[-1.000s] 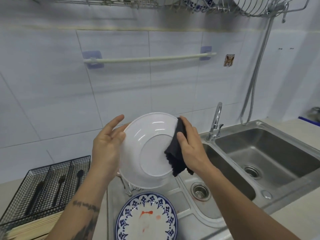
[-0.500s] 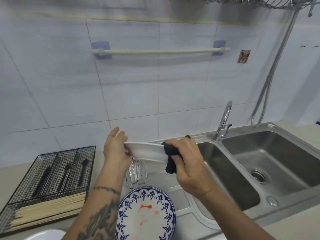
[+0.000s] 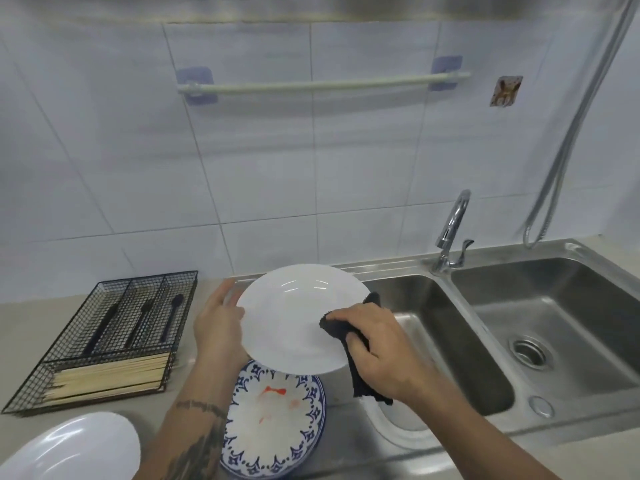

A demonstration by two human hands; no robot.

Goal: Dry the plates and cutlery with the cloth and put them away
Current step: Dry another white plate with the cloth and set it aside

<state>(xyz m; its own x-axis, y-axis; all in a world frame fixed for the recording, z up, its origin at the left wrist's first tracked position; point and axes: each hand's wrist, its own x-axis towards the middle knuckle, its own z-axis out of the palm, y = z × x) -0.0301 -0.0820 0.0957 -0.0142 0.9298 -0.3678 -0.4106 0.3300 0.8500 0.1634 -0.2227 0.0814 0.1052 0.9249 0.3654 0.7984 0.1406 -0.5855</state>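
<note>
White plate (image 3: 294, 317): held in mid-air at the centre of the frame, face up and tilted slightly, above the drainboard of the sink (image 3: 433, 334).
Left hand (image 3: 216, 327): placed at the plate's left rim; the edge is supported between thumb and fingers, though the fingers behind the plate are hidden, so the exact hold cannot be told.
Right hand (image 3: 377, 348): curled round the dark cloth (image 3: 349, 341), which is pressed onto the right side of the plate's upper face; a tail of cloth hangs below the wrist.
Patterned plate (image 3: 273, 420): blue-bordered, lying flat directly beneath the held plate, lower centre of the frame; red marks are seen on its face.
Second white plate (image 3: 69, 448): lower left corner, partly cut off by the frame edge.
Cutlery tray (image 3: 104, 337): black wire, left of centre; dark-handled pieces (image 3: 145, 320) are laid in the upper compartments, pale chopsticks (image 3: 110, 377) in the lower one.
Step judged: the drying of the plate's upper face is under way; putting away is not yet done.
Risk, slip: a wet rim held at one side only could be levered out of the left hand by cloth pressure, and the plate dropped onto the patterned plate below.
Risk, cloth: the hanging tail could be dragged across the marked plate and dirt carried back.
</note>
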